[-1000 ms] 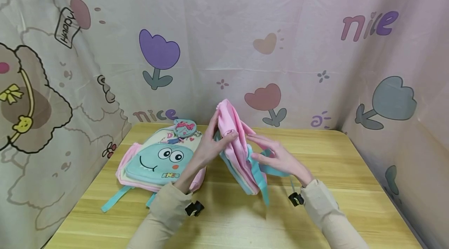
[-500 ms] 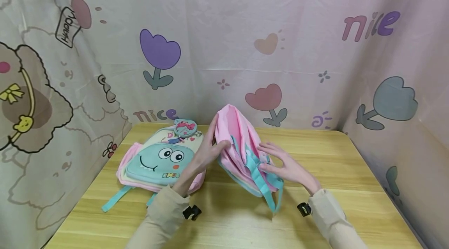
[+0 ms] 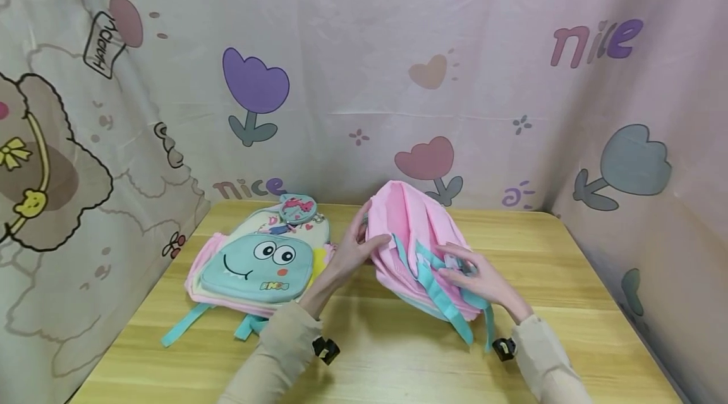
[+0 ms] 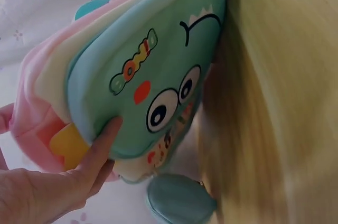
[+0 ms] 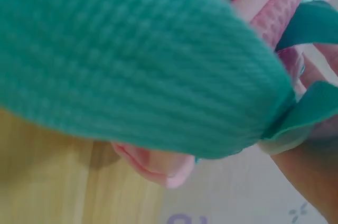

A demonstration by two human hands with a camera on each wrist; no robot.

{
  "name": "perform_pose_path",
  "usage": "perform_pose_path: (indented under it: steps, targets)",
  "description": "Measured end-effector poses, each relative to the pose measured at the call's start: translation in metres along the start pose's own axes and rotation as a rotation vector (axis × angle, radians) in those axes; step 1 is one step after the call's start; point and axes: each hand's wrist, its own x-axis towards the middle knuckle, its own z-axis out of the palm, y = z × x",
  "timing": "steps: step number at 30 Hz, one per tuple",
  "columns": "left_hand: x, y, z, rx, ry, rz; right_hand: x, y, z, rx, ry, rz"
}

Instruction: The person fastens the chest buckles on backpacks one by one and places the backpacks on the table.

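In the middle of the table, a pink backpack (image 3: 398, 208) is tilted with its padded back and teal straps (image 3: 440, 293) facing up toward the head camera. My left hand (image 3: 351, 249) grips its left side, thumb on the pink edge. The left wrist view shows that hand's fingers (image 4: 100, 152) on the teal front pocket (image 4: 127, 84), which has a cartoon face. My right hand (image 3: 478, 277) touches the strap side, thumb and fingers spread around the strap fittings. A teal strap (image 5: 142, 65) fills much of the right wrist view and hides part of the bag.
A matching backpack (image 3: 258, 268) lies face up at the left of the wooden table (image 3: 392, 366), a round teal pouch (image 3: 298, 209) at its top. Its teal straps (image 3: 184, 325) trail toward the front. A printed curtain (image 3: 341, 62) hangs behind the table and at both sides.
The held backpack has turned from nearly edge-on so that its strapped back faces up more, and it has shifted right and lower. Both hands have moved right with it.
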Motion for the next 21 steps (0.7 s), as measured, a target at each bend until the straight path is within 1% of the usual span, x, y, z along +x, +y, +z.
perform_pose_path:
  steps: [3, 6, 10, 13, 18, 20, 21]
  targets:
    - [0.002, -0.007, 0.000, -0.003, 0.004, -0.029, -0.005, 0.006, -0.004, -0.024, 0.029, 0.013]
    - [0.004, -0.016, 0.000, 0.017, 0.019, -0.048, -0.009, 0.012, -0.008, -0.036, 0.057, 0.036]
    - [0.007, -0.029, 0.001, 0.092, 0.041, -0.048, -0.014, 0.020, -0.012, -0.054, 0.080, 0.077]
    - [0.008, -0.038, 0.002, 0.135, 0.039, -0.057, -0.017, 0.025, -0.014, -0.069, 0.096, 0.093]
    - [0.008, -0.051, 0.003, 0.132, 0.024, -0.129, -0.022, 0.033, -0.017, -0.094, 0.123, 0.113]
    - [0.007, -0.056, 0.004, 0.122, 0.017, -0.146, -0.023, 0.035, -0.018, -0.100, 0.142, 0.129]
    - [0.006, -0.058, 0.004, 0.125, 0.009, -0.144, -0.024, 0.036, -0.018, -0.099, 0.151, 0.132]
